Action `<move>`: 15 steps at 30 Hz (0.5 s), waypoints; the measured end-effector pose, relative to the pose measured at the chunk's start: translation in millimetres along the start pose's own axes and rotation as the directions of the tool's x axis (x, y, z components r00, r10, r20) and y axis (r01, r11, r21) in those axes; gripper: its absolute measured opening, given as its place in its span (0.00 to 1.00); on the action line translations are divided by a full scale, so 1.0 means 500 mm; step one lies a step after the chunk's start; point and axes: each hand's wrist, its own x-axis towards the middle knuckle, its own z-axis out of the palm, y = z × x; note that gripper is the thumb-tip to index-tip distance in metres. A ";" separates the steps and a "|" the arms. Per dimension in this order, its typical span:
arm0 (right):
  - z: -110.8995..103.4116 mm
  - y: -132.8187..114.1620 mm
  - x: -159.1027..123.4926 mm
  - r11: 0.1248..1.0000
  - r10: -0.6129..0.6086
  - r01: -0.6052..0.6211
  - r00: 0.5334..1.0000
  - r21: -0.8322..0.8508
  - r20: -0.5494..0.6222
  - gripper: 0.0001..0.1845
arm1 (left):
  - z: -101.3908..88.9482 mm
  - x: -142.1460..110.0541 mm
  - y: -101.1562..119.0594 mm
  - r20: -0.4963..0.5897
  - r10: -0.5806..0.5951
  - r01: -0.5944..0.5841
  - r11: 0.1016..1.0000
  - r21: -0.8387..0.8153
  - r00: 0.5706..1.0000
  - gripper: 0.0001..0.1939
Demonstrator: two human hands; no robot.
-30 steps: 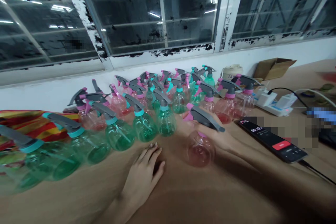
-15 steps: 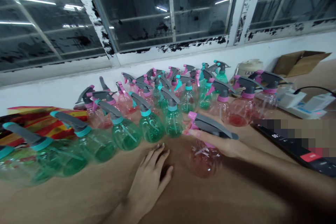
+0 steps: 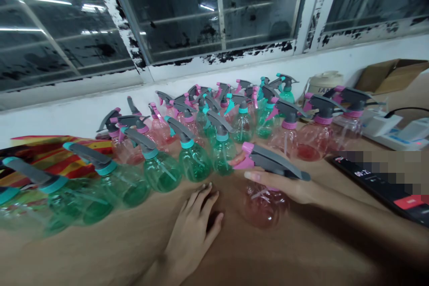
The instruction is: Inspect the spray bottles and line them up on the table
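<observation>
My right hand (image 3: 284, 184) is wrapped round the neck of a pink spray bottle (image 3: 264, 210), its thumb lying below the pink nozzle and grey trigger head. That bottle stands on the brown table (image 3: 268, 254), and its far side is hidden. My left hand (image 3: 196, 221) rests on the tabletop to the left of it, fingers stretched out and holding nothing. Just beyond the left fingertips are a green spray bottle (image 3: 195, 165) and another green spray bottle (image 3: 223, 152), both with turquoise collars.
More green bottles (image 3: 130, 192) run in a row to the left, with many pink and green ones behind. A striped cloth (image 3: 87, 167) lies at left. A phone (image 3: 378, 183), a power strip (image 3: 398, 140), a cream container (image 3: 326, 82) and a cardboard box (image 3: 390, 76) are at right.
The view has shifted slightly, so things at the right sit a little further right. My right hand keeps its grip on the pink bottle; my left hand stays flat on the table.
</observation>
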 end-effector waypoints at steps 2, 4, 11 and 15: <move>0.001 -0.002 -0.001 0.998 0.020 -0.019 1.000 0.062 -0.013 0.14 | -0.001 0.000 0.001 0.001 0.001 -0.001 1.000 -0.005 1.000 0.18; 0.003 -0.002 -0.002 0.996 0.044 -0.043 0.999 0.074 -0.010 0.16 | -0.002 0.000 0.001 0.001 0.000 0.000 1.000 -0.009 1.000 0.18; 0.005 0.002 -0.004 0.997 0.078 -0.078 0.996 -0.016 -0.041 0.16 | -0.002 -0.002 0.001 0.025 0.025 -0.025 0.999 0.033 0.999 0.23; 0.006 0.004 -0.006 0.998 0.064 -0.063 0.996 0.016 -0.061 0.11 | -0.003 -0.002 0.001 0.028 0.027 -0.028 0.999 0.034 0.999 0.24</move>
